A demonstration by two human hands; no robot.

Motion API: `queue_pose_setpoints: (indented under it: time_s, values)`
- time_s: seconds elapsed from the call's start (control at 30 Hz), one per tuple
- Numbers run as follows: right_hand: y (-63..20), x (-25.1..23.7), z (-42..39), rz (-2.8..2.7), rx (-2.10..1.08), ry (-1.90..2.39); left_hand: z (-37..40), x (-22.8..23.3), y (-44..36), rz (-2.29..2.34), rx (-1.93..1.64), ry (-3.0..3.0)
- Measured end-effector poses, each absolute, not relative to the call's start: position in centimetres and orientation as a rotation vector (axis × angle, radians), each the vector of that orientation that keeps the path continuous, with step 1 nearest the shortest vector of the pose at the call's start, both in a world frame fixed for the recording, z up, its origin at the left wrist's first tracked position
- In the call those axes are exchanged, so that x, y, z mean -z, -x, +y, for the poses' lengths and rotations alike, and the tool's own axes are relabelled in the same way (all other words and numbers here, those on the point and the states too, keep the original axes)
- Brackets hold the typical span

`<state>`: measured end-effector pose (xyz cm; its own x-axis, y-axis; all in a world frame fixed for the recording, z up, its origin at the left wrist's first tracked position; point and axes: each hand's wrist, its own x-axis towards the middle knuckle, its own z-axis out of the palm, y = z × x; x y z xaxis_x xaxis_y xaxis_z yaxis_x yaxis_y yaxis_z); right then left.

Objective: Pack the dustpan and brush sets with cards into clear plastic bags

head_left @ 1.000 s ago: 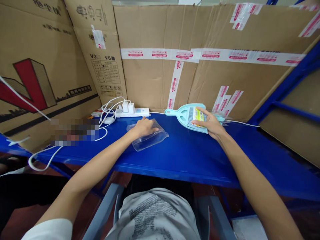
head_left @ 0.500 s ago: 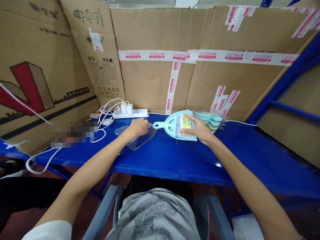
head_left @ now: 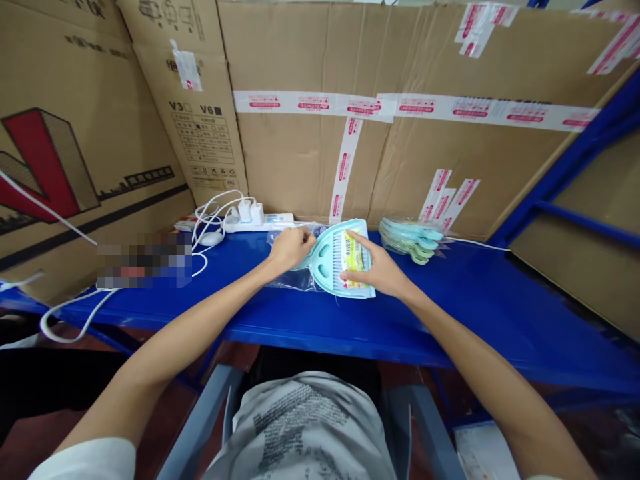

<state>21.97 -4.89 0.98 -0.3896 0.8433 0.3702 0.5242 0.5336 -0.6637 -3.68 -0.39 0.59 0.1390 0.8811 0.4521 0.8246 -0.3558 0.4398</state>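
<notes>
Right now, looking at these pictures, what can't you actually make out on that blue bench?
All in the head view:
- Dustpan handle: hidden behind the left hand.
- Yellow label on the dustpan: print too small to read, partly under the right hand.
- Clear plastic bag: its opening lies under the left hand.
- Pixelated patch: blurred out, contents unknown.
- Stack of dustpans: count unclear.

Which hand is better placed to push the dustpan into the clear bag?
Probably the right hand: it lies flat on the dustpan and can slide it leftward. The left hand is at the bag by the dustpan's handle end, seemingly pinching it.
</notes>
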Motion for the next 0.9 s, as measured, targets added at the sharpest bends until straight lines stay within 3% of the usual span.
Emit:
queue_pose_setpoints:
  time_s: [0.2,0.3,0.4,0.6,0.73,0.9]
  values:
    - [-21.7,0.3,-3.9,-2.056,-0.661,1.067,-1.3,-1.2,3.6,1.215,-1.019,-2.274]
    - [-22.0,0.6,-3.1,-1.942,-0.66,1.007,-0.4,-1.6,4.9,1.289,-1.404,-2.304]
    - [-22.4,0.7,-2.6,-1.862,-0.661,0.948,1.4,-1.9,6.6,1.494,-1.78,-1.938]
    - [-22.6,0.7,-2.4,-1.79,-0.61,0.867,2.6,-2.0,8.1,0.984,-1.203,-1.422]
    - [-22.6,0.5,-2.3,-1.752,-0.634,0.803,1.5,-2.0,7.2,0.715,-1.138,-1.432]
    - [-23.3,0.2,-2.1,-1.763,-0.753,0.791,1.0,-1.2,5.8,0.701,-1.141,-1.393]
